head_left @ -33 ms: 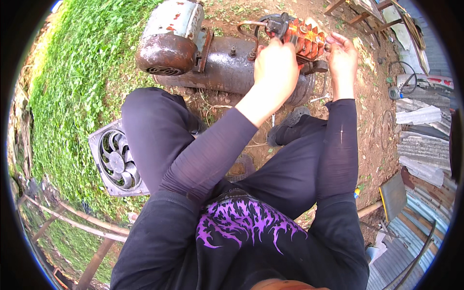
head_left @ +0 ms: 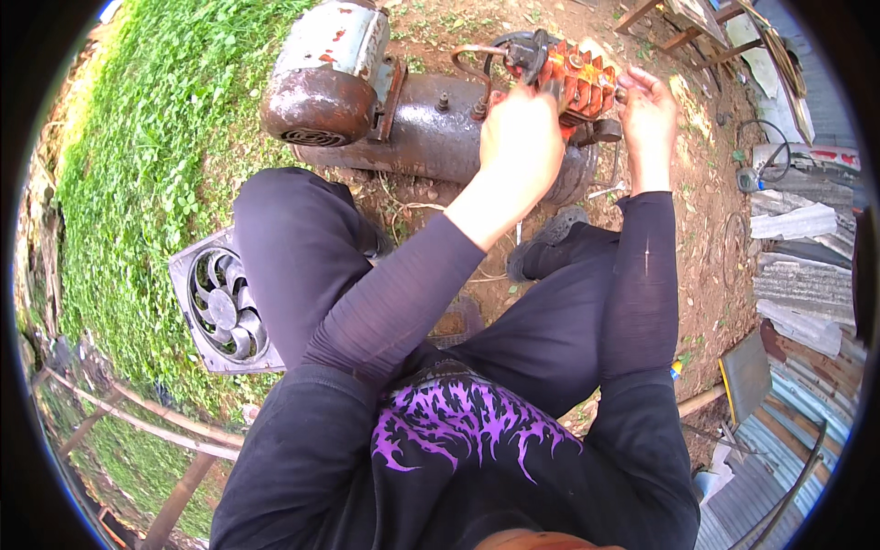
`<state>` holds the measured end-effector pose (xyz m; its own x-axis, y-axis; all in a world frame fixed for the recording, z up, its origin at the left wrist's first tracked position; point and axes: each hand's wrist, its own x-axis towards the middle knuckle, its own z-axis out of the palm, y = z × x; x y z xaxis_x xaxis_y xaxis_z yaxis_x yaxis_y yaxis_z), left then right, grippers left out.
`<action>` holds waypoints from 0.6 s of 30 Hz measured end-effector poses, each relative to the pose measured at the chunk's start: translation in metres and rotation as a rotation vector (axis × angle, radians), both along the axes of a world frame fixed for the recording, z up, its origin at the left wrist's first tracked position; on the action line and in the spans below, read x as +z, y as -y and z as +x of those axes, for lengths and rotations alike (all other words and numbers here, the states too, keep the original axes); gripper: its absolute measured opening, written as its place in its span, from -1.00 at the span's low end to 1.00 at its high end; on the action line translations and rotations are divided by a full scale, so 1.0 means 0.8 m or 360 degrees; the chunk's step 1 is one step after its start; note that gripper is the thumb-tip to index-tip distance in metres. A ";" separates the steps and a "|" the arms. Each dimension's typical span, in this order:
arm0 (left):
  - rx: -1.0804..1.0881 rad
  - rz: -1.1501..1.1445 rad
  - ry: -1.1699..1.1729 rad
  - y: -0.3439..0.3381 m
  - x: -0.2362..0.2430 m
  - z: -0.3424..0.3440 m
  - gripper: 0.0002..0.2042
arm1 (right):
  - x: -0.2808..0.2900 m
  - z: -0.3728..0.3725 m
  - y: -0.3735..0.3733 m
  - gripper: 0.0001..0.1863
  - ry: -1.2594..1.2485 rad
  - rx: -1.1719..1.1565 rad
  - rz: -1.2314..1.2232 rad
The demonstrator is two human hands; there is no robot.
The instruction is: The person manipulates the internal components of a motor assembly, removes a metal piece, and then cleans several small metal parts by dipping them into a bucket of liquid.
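Note:
An air compressor stands on the ground in front of me, with a rusty dark tank (head_left: 431, 128) lying lengthwise. On its right end sits an orange finned pump head (head_left: 577, 81). My left hand (head_left: 521, 133) is closed at the near left side of the pump head; its fingertips are partly hidden, and what they grip cannot be made out. At the head's right end, my right hand (head_left: 649, 115) pinches a small round fitting (head_left: 621, 94) between thumb and finger, the other fingers raised. A copper-coloured pipe (head_left: 469, 57) curves down from the head towards the tank.
A worn grey and brown motor (head_left: 325, 78) sits on the tank's left end. By my left knee lies a square-framed fan (head_left: 222, 310). A wrench (head_left: 607, 190) rests on the soil near my right foot. Corrugated metal sheets (head_left: 797, 284) lie along the right, beside a coiled cable (head_left: 777, 151).
The compressor sits very slightly lower and further right in the picture. Both hands stay at the pump head, with hardly any shift in their fingers.

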<state>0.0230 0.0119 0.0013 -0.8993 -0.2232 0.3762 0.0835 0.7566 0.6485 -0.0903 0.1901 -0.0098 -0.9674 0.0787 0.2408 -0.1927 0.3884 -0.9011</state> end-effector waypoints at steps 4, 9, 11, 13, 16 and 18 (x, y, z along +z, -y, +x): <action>-0.0010 0.0102 0.0089 0.004 -0.010 0.034 -0.86 | 0.001 0.001 -0.005 -0.63 0.0092 -0.0052 0.0021; -0.0033 0.0136 -0.0505 0.015 0.007 -0.013 -0.84 | 0.012 0.011 0.000 -0.65 0.0082 -0.0020 0.0025; -0.0120 0.0038 -0.0534 0.014 -0.007 -0.017 -0.82 | 0.001 0.009 -0.009 -0.67 -0.0013 -0.0091 0.0238; -0.0275 -0.0024 -0.0214 0.024 -0.011 -0.001 -0.79 | 0.007 0.017 -0.012 -0.69 -0.0122 -0.0283 0.0512; -0.0436 0.0630 0.0733 0.075 0.007 0.035 -0.77 | 0.042 0.060 0.024 -0.70 -0.0767 -0.0298 0.0791; -0.0298 0.1057 0.0908 0.108 0.006 0.040 -0.75 | 0.064 0.098 0.055 -0.72 -0.0506 -0.0061 0.0285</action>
<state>0.0553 -0.0749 0.0063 -0.9535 -0.0663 -0.2939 -0.3013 0.2167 0.9286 -0.0117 0.1460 0.0416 -0.8393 0.0426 0.5421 -0.4345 0.5468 -0.7157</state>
